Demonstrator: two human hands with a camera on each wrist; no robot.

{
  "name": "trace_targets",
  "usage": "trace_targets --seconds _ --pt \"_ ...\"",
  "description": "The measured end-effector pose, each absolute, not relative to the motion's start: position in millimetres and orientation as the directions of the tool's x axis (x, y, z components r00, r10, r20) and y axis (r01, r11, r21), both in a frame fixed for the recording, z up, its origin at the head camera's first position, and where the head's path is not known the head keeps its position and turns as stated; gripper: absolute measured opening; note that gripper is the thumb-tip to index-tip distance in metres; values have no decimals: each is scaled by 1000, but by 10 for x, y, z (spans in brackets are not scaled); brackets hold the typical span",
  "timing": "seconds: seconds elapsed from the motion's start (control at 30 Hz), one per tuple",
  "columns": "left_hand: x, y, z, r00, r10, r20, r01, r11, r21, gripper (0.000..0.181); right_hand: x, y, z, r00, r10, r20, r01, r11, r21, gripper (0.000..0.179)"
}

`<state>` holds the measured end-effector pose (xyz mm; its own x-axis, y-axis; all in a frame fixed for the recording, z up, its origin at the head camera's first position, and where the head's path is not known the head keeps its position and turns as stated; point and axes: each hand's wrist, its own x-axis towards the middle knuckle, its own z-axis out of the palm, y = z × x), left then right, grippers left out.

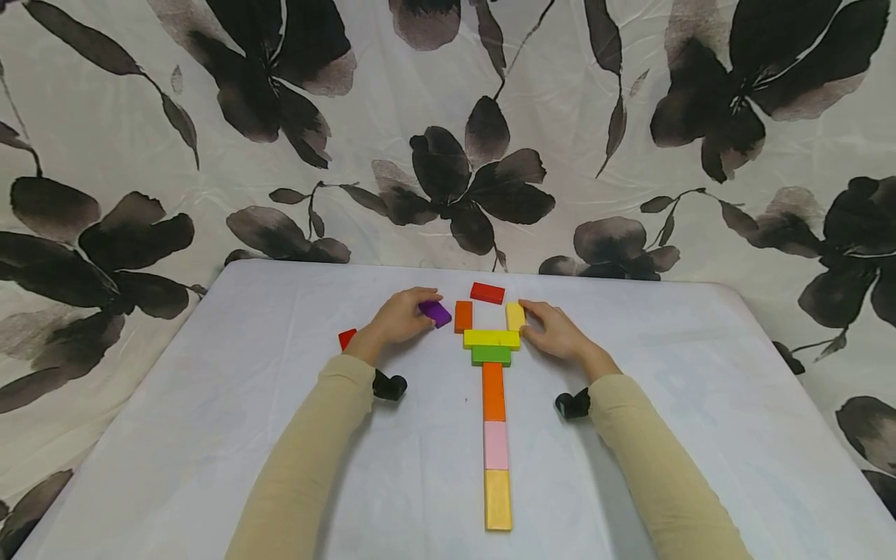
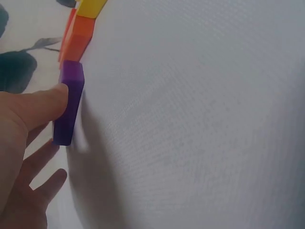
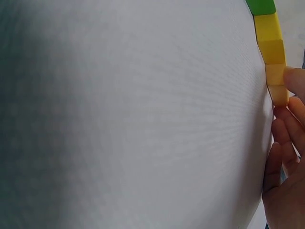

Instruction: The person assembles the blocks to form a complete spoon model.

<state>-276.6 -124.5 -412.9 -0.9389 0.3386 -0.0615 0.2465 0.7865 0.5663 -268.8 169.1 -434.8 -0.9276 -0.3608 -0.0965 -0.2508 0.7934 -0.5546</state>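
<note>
My left hand (image 1: 399,316) pinches a purple block (image 1: 437,313) between thumb and fingers, left of an upright-laid orange block (image 1: 463,317). Whether the purple block touches the table is hard to tell. My right hand (image 1: 556,332) holds a light yellow block (image 1: 515,316) by its ends, thumb near and fingertips far, against the right end of a bright yellow block (image 1: 491,339). Below that bar lie a green block (image 1: 491,356), a long orange block (image 1: 493,393), a pink block (image 1: 495,445) and a golden yellow block (image 1: 498,500) in one column.
A red block (image 1: 487,293) lies apart at the far side, between the two upper blocks. Another red block (image 1: 346,338) is partly hidden behind my left wrist. The white-covered table (image 1: 210,435) ends at a floral cloth (image 1: 448,93) behind it.
</note>
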Motion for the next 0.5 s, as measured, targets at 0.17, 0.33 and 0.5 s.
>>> trace_targets --seconds 0.17,0.33,0.5 --pt "-2752 -1260 -4152 -942 332 -46 252 793 555 44 -2664 1680 -4340 -928 -362 -90 -253 787 -563 57" --pt "-2793 -1300 -4206 -954 300 -23 244 816 525 38 -2667 1683 -4345 -928 -361 -92 -252 790 -560 57" --pt "-2799 -1334 -4215 -959 282 -5 240 826 509 34 -2691 1692 -4366 -927 -364 -85 -258 789 -558 57"
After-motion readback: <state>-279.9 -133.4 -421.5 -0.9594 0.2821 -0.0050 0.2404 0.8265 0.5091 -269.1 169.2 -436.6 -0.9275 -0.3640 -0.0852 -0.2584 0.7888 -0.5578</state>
